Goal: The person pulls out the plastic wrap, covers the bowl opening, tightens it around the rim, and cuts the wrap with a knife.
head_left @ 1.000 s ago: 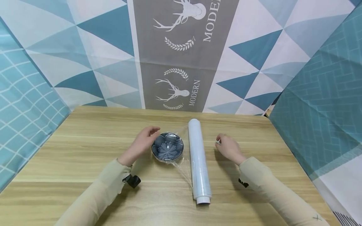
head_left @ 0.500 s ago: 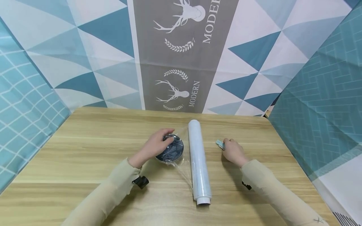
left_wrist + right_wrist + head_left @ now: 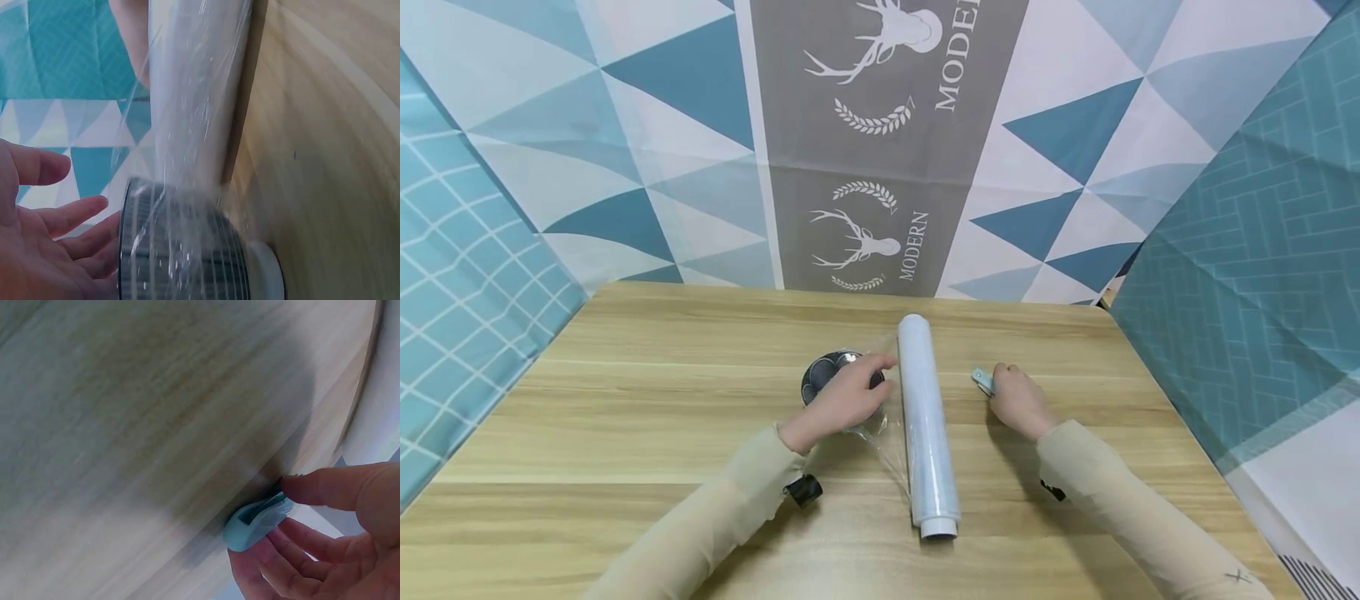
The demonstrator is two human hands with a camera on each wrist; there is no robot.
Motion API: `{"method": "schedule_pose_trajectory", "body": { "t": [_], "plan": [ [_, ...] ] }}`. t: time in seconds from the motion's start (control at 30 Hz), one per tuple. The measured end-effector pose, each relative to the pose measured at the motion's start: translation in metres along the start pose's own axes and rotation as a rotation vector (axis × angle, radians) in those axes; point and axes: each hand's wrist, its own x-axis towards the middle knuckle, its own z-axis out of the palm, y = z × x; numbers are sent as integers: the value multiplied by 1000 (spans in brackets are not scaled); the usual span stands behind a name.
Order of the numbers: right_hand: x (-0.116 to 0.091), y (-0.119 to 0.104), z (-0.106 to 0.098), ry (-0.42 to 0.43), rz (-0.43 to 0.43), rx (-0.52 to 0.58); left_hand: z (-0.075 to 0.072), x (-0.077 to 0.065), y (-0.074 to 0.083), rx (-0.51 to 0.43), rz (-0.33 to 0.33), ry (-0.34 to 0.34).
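Note:
A dark blue patterned bowl (image 3: 820,372) stands on the wooden table, with clear cling film (image 3: 891,446) over it. The film runs across to the cling film roll (image 3: 929,433), which lies lengthwise to the bowl's right. Over the bowl's right part hovers my left hand (image 3: 844,395), fingers loosely extended toward the roll and holding nothing; it hides part of the bowl. In the left wrist view its fingers are beside the bowl's rim. Right of the roll, my right hand (image 3: 1019,402) pinches a small light-blue utility knife (image 3: 255,526) between thumb and fingers, close to the tabletop.
The wooden table (image 3: 647,392) ends at a patterned wall cloth (image 3: 700,125) behind. Blue tiled cloths hang at the left and right sides. A dark wrist camera (image 3: 803,490) sits under the left sleeve.
My left hand has moved right from the bowl's left side, across its top, toward the roll. The right hand has shifted slightly right, and the light-blue knife shows more.

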Motion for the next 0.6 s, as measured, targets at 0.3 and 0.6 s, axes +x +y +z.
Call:
{"method": "schedule_pose_trajectory", "body": {
  "t": [0.3, 0.6],
  "plan": [
    [0, -8, -10, 4, -7, 294, 10, 3, 11, 1, -9, 13],
    [-3, -37, -31, 45, 34, 539, 14, 11, 23, -1, 3, -13]
  ]
}}
